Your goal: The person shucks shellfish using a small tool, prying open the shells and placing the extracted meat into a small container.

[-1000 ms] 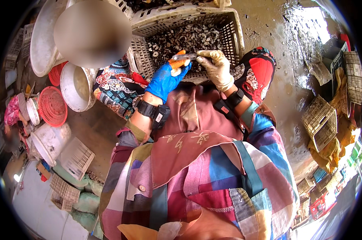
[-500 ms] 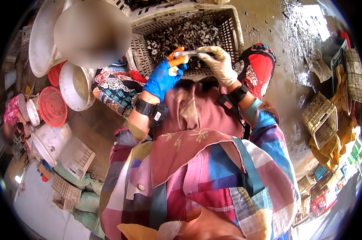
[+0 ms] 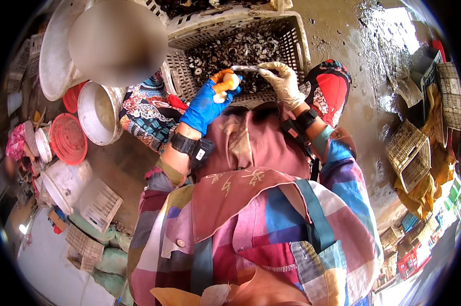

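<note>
In my left hand (image 3: 207, 104), gloved in blue with orange covers on the fingers, pale rounded pieces (image 3: 234, 81) are held; they look like shellfish meat, but I cannot be sure. My right hand (image 3: 285, 87) wears a cream glove and pinches a short, thin silvery tool (image 3: 245, 68), its far end pointing left above my left fingertips. Both hands are over the near side of a pale plastic crate (image 3: 296, 43). Dark and white shell pieces (image 3: 233, 46) cover its bottom.
Another crate (image 3: 215, 15) with dark contents adjoins the far side. White basins (image 3: 99, 112) and a red basket (image 3: 68, 138) stand to the left. Wet, muddy floor (image 3: 352, 56) stretches rightward to stacked crates (image 3: 409, 153). A blurred disc hides part of the upper left.
My right hand has shifted slightly right and down with the silvery tool, away from the left fingers. The pale piece in my left hand shows more plainly.
</note>
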